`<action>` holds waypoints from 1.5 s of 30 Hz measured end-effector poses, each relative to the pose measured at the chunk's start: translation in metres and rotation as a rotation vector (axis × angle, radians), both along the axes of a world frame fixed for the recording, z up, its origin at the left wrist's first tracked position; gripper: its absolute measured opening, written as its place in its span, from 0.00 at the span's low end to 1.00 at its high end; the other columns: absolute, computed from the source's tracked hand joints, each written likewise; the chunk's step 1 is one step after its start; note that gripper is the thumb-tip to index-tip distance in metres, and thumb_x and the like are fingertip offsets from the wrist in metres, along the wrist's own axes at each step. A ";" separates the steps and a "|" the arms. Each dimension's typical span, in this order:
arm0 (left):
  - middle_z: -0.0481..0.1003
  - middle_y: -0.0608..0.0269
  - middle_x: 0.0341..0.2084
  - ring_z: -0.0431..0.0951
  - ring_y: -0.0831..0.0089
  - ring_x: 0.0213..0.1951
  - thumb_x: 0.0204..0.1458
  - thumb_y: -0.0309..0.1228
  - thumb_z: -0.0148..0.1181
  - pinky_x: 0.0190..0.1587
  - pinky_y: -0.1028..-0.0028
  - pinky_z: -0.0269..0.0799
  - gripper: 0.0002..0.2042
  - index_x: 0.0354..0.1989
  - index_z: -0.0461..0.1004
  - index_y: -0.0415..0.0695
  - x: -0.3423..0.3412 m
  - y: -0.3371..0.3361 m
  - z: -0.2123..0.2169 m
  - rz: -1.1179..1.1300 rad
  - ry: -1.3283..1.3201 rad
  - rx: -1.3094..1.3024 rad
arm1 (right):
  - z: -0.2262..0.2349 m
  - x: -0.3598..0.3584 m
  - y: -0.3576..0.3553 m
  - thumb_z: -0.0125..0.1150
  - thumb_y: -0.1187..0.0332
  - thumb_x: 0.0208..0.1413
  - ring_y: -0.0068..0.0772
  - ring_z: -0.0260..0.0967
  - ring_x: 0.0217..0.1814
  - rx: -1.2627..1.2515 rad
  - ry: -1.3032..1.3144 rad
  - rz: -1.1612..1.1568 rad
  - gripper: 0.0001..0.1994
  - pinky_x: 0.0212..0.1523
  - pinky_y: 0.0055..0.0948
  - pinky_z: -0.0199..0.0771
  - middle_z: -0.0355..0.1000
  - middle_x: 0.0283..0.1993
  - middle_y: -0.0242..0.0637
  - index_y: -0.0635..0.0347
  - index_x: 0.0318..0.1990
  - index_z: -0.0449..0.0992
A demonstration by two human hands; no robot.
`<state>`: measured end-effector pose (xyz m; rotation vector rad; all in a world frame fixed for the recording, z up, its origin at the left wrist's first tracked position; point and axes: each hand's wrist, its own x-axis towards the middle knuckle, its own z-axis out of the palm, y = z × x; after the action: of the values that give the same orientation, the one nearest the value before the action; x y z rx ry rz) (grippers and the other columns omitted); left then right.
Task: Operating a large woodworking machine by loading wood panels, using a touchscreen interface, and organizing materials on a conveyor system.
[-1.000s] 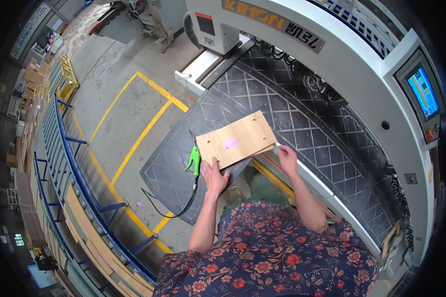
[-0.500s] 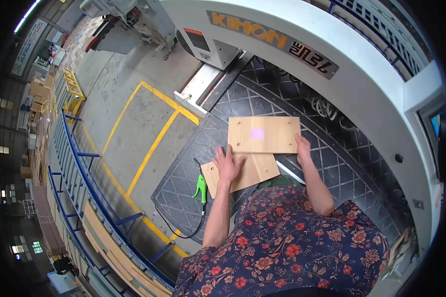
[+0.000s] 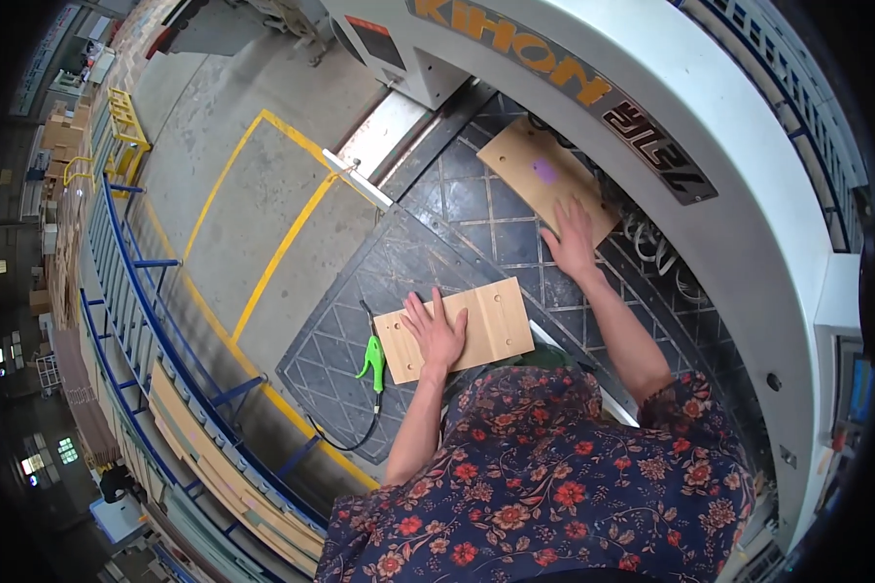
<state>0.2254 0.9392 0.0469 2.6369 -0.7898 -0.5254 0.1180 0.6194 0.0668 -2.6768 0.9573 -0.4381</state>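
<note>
My left hand (image 3: 437,335) rests with fingers spread on a light wooden board (image 3: 486,316) that has drilled holes near its ends. This board lies close to me on the dark gridded machine table (image 3: 345,321). Farther off to the right, my right hand (image 3: 572,239) lies flat, fingers extended, on a second drilled board (image 3: 523,165) with a purple patch on its face. That board is slanted and reaches partly under the white machine arch. Just left of the near board is a green air blow gun (image 3: 372,361) on a black hose.
The white machine housing (image 3: 749,136) arches over the far and right side, with coiled hoses (image 3: 656,248) beneath it. A roller conveyor with blue rails (image 3: 156,311) carries stacked panels at left. Yellow lines (image 3: 287,233) mark the concrete floor.
The purple-marked board has moved from above the near board to farther right, toward the machine arch, with my right hand now flat on it. My left hand stays on the near board.
</note>
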 end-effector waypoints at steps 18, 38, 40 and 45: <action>0.40 0.34 0.74 0.32 0.37 0.75 0.59 0.53 0.57 0.72 0.39 0.25 0.39 0.75 0.54 0.48 0.010 0.000 0.005 0.023 0.086 -0.046 | -0.050 0.102 -0.149 0.51 0.83 0.51 0.54 0.56 0.72 -0.153 0.125 -0.151 0.36 0.69 0.57 0.53 0.63 0.69 0.43 0.43 0.70 0.62; 0.56 0.34 0.66 0.54 0.40 0.68 0.54 0.38 0.64 0.70 0.49 0.49 0.37 0.70 0.55 0.36 -0.022 0.089 0.026 0.501 0.102 -0.020 | -0.011 -0.033 0.070 0.57 0.70 0.65 0.40 0.77 0.45 0.428 -0.163 -0.042 0.12 0.49 0.33 0.75 0.79 0.45 0.48 0.64 0.51 0.79; 0.56 0.34 0.66 0.54 0.40 0.68 0.54 0.37 0.65 0.70 0.49 0.48 0.39 0.71 0.54 0.37 -0.029 0.098 0.023 0.559 0.142 -0.060 | -0.002 -0.059 0.110 0.58 0.68 0.65 0.28 0.76 0.38 0.814 0.056 -0.211 0.12 0.44 0.28 0.76 0.80 0.38 0.40 0.65 0.50 0.80; 0.59 0.36 0.65 0.57 0.41 0.67 0.52 0.38 0.67 0.69 0.50 0.51 0.40 0.71 0.54 0.38 -0.022 0.090 0.017 0.623 0.218 -0.059 | 0.000 -0.074 0.131 0.62 0.65 0.62 0.22 0.72 0.35 0.995 0.109 -0.197 0.14 0.39 0.24 0.73 0.78 0.34 0.35 0.65 0.49 0.80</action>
<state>0.2031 1.0290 0.0644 2.5225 0.0903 -0.5765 0.0438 0.7505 0.0665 -1.7205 1.0861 0.1458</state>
